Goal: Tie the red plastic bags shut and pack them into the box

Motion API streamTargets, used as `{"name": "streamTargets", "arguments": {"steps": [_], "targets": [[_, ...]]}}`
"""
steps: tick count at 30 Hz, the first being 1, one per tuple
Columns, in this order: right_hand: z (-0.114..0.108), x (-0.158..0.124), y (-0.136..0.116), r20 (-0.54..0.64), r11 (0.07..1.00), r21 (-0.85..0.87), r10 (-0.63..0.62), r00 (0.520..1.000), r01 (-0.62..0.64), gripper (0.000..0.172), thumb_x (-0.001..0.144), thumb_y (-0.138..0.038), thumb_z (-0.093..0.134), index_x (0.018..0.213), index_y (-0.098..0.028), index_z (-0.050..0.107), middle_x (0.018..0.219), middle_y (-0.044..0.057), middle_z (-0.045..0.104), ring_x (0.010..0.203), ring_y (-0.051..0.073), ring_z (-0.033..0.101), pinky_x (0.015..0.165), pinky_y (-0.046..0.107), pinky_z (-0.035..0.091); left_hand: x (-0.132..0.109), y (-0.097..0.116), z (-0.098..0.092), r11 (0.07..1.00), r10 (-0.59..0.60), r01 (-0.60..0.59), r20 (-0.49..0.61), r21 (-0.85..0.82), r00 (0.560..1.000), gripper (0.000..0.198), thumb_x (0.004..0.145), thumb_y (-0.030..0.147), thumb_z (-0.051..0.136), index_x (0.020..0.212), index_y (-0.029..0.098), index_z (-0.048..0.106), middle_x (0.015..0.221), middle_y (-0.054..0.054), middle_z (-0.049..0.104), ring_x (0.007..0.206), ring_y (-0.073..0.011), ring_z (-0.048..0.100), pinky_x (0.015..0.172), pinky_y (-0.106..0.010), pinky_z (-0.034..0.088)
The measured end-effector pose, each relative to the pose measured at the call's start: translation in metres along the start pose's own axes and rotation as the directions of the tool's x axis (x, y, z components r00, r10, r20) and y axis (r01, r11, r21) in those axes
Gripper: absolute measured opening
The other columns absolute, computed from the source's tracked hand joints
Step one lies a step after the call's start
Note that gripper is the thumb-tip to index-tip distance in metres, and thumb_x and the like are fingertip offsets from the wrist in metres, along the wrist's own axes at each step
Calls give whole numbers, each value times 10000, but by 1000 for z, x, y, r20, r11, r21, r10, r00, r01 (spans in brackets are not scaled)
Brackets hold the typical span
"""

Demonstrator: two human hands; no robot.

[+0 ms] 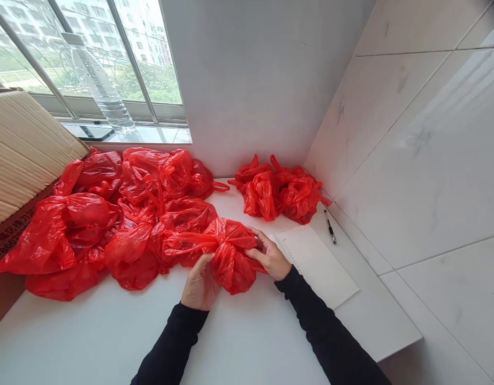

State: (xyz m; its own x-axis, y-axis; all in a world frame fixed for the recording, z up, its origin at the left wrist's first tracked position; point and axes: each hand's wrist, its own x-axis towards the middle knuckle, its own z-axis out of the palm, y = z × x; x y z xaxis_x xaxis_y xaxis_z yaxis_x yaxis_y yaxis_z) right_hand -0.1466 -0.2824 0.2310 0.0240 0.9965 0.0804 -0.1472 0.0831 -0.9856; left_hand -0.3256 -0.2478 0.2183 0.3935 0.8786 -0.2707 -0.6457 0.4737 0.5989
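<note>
A knotted red plastic bag (234, 270) is between my two hands, just above the white table (247, 342). My right hand (271, 256) pinches the bag's right side with thumb and fingers. On the lower left, my left hand (202, 283) has its thumb against the bag, and its fingers curl partly out of sight beneath it. What the bag contains is hidden. To the left lies a heap of several similar red bags (130, 251). Behind my right hand is another small group of red bags (276, 187).
A sheet of paper with writing (319, 262) and a black pen (330, 227) lie at the right. At the left stands a cardboard box (30, 149). A clear water bottle (100, 85) and a dark flat object (95, 131) rest on the windowsill. A tiled wall (423, 160) borders the right.
</note>
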Motion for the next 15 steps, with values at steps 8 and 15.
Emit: {"name": "streamTargets", "arguments": {"steps": [8,15], "targets": [[-1,-1,3,25,976,-13,219,975,-218,467,834,-515,649,1176,-200,600,864,34,704,756,185,675,699,343,564,4,-3,-2,986,147,-148,14,79,989,451,617,256,866,1008,169,661,971,-37,729,891,-211,696,792,-304,567],[-4,-3,2,200,989,-34,151,968,-147,468,759,-451,757,1126,-181,650,1035,64,711,960,204,666,900,372,526,7,0,-2,987,163,-163,-28,2,986,324,724,299,788,1006,200,664,931,-17,725,912,-195,683,809,-284,566]]}}
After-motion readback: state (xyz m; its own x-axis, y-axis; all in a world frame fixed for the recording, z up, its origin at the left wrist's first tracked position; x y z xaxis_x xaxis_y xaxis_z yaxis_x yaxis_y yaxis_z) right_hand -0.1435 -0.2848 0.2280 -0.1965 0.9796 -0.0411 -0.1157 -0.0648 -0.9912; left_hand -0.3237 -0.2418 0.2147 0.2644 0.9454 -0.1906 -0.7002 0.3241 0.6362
